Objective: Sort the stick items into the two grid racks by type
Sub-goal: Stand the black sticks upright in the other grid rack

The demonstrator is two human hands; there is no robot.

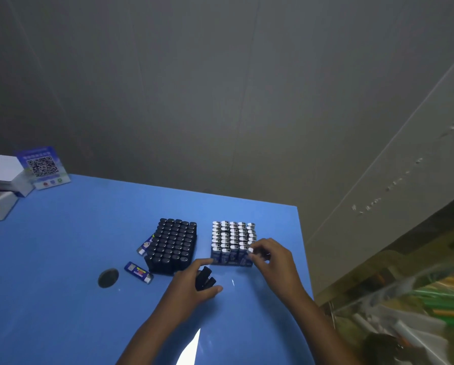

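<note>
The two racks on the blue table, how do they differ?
The left rack holds all-black sticks; the right rack holds blue sticks with silver-white tops. No hand touches the left rack, while the right hand pinches a stick at the right rack's near corner. Both stand upright on the table, nearly full.

Two full racks, black (173, 246) and blue-white (232, 242); two loose blue sticks (138, 272).
</note>
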